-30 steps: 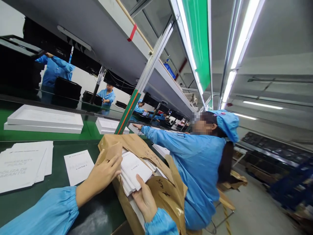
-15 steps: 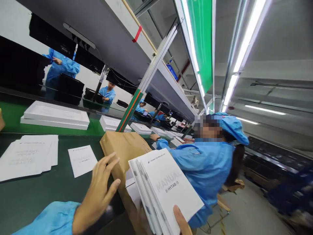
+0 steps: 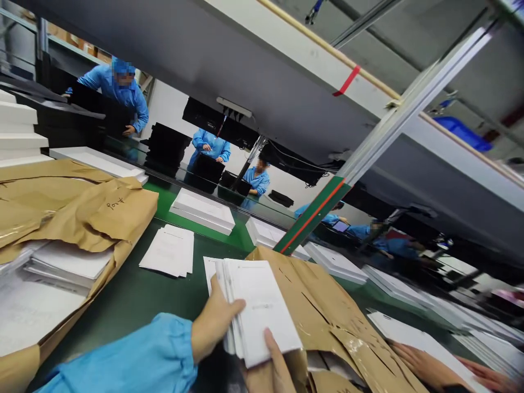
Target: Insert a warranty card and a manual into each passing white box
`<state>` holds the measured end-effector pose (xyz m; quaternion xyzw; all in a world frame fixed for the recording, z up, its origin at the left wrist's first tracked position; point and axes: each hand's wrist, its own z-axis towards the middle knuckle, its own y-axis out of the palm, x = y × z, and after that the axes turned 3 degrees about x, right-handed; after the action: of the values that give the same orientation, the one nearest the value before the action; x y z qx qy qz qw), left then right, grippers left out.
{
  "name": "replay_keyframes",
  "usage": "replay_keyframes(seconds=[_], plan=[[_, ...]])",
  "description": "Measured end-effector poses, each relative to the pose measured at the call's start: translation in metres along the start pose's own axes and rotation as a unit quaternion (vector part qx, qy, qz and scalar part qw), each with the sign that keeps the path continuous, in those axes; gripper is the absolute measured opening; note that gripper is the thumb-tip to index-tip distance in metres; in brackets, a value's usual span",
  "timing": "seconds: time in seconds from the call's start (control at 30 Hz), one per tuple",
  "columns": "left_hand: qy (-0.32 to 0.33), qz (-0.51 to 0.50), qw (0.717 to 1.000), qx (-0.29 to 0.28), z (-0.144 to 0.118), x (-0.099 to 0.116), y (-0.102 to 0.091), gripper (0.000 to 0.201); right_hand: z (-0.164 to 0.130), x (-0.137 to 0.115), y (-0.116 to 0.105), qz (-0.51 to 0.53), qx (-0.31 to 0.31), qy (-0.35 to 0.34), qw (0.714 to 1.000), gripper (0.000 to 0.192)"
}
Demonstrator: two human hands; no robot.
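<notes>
Both hands, left (image 3: 215, 322) and right (image 3: 274, 365), clasp a fanned stack of white booklets (image 3: 257, 305).

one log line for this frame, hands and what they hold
left hand: grips booklet stack | right hand: thumb on stack | brown paper wrap: open beside

A factory packing line: green conveyor belt (image 3: 164, 199), blue-smocked workers (image 3: 210, 147)

Counted on the line: two own hands, left hand (image 3: 213, 322) and right hand (image 3: 272, 365), both on one stack of white booklets (image 3: 256, 308); two torn brown paper wrappers (image 3: 77, 210) (image 3: 323, 305); one loose pile of white sheets (image 3: 168, 251); at least four workers in blue beyond the belt (image 3: 120, 90)
</notes>
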<state>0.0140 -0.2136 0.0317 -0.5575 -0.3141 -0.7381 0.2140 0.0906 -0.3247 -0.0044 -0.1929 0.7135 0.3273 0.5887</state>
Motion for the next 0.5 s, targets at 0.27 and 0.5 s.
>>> replay_keyframes(seconds=[0.27,0.5], plan=[[0.027,0.199,0.977,0.07,0.07,-0.034,-0.046,0.037,0.075,0.003,0.03,0.122,0.029,0.063,0.99,0.02],[0.13,0.415,0.899,0.043,0.051,-0.046,-0.043,0.039,0.089,-0.011,0.021,0.096,-0.05,0.142,0.984,0.027]])
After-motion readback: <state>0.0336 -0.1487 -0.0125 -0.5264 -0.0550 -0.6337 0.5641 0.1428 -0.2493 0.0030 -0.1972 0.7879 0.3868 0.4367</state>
